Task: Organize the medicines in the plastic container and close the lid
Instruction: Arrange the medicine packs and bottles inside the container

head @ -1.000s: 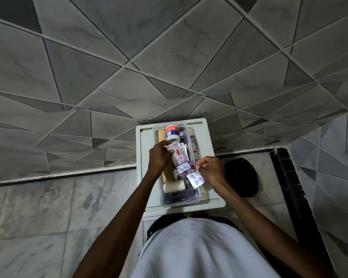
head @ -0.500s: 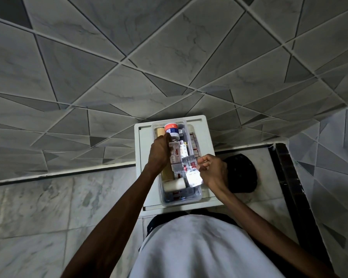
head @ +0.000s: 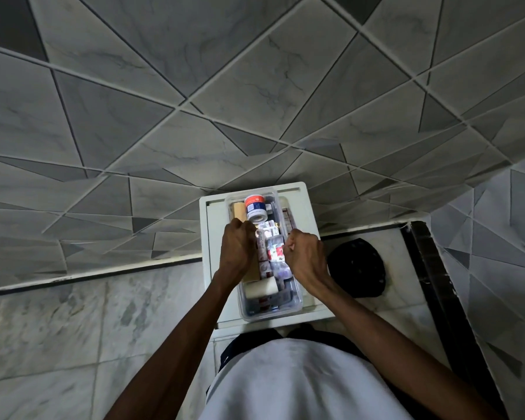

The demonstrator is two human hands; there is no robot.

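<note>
A clear plastic container [head: 294,303] sits on a small white stand [head: 215,231] set against the tiled wall, lid off, packed with medicines. At its far end a white bottle with an orange cap [head: 255,207] lies on its side; near the close end lies a white roll [head: 260,287]. Both hands reach into the middle of the container. The left hand [head: 235,248] has its fingers [head: 244,227] curled tight, pressing down on red-and-white blister packs [head: 270,247] beside a tan roll [head: 238,210]. The right hand [head: 305,253] is likewise curled into a near fist, fingertips at the packs' right edge; whether it pinches one or only pushes cannot be told. A black round object [head: 358,268] lies on the marble floor just right of the stand.
</note>
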